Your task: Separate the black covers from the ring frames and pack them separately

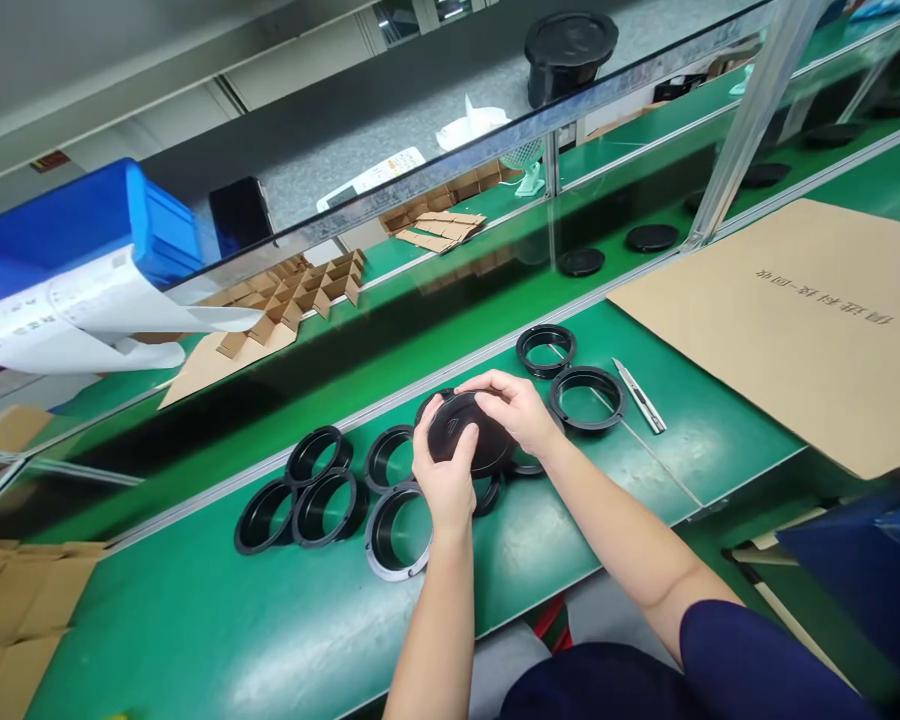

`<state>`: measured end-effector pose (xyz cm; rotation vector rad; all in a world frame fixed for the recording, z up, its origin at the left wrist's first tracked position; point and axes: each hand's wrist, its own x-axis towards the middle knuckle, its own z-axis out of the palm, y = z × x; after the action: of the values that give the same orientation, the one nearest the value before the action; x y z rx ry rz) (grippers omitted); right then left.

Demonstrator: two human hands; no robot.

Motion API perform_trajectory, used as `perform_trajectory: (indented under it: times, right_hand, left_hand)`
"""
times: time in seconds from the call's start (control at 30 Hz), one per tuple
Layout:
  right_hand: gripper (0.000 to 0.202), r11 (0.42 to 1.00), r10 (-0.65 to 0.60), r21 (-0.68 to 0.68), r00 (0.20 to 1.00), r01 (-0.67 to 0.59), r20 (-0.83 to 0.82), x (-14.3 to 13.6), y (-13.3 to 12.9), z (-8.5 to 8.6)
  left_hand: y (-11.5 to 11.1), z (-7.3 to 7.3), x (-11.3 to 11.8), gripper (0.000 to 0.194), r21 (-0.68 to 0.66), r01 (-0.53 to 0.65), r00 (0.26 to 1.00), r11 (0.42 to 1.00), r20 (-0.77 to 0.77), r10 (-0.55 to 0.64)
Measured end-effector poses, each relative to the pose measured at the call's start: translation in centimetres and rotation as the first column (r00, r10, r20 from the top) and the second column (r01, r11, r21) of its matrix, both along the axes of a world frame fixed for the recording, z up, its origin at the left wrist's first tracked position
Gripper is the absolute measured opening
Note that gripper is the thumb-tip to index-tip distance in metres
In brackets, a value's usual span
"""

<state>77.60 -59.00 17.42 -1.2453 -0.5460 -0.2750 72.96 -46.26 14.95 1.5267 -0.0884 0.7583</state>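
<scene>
Both my hands grip a round black lid (pixel 487 445), held above the green table among several black plastic rings. My left hand (pixel 448 465) has its fingers wrapped round the near left side, thumb on the top face. At the far right edge my right hand (pixel 521 410) holds the same lid, thumb pressed onto it. Left of my hands stand more black rings (pixel 330 508), including one with a shiny pale rim (pixel 395 573). To the right lie two further rings, the nearer black ring (pixel 588 400) and the farther ring (pixel 546 351). Some rings are partly hidden behind my hands.
A utility knife (pixel 640 397) lies right of the rings. A large cardboard sheet (pixel 787 320) covers the table's right end. Beyond the rail runs a green belt (pixel 390 345) carrying black discs (pixel 651 238). A blue bin (pixel 82 225) and papers sit on the upper shelf, left.
</scene>
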Motion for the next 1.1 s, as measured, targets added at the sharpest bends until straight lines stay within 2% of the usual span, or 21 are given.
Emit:
perform_trajectory:
  times: [0.2, 0.47, 0.63, 0.87, 1.1]
  right_hand:
    - [0.013, 0.999, 0.050, 0.005, 0.997, -0.049, -0.055, -0.2, 0.7, -0.3]
    - [0.015, 0.995, 0.103, 0.025, 0.990, -0.101, -0.101, -0.5, 1.2, -0.4]
    - [0.012, 0.997, 0.074, 0.016, 0.992, -0.073, -0.098, -0.6, 1.2, -0.3]
    - [0.016, 0.996, 0.085, 0.007, 0.993, -0.085, -0.086, -0.3, 0.9, -0.5]
    - [0.013, 0.998, 0.068, -0.008, 0.995, -0.069, -0.078, -0.4, 1.1, -0.4]
  left_hand:
    - [0.8, -0.9, -0.7, 0.055, 0.097, -0.041, 0.999, 0.994, 0.033, 0.038]
    - [1.6, -1.1, -1.2, 0.057, 0.045, -0.011, 1.000, 0.999, -0.012, 0.012]
    - [1.4, -1.1, -1.3, 0.054, 0.072, -0.017, 0.999, 0.997, 0.037, 0.015]
    - [1.4, -1.4, -1.3, 0.058, 0.057, 0.001, 1.000, 0.998, -0.012, 0.000]
    - [1.4, -1.3, -1.3, 0.057, 0.075, -0.004, 1.000, 0.997, 0.017, 0.003]
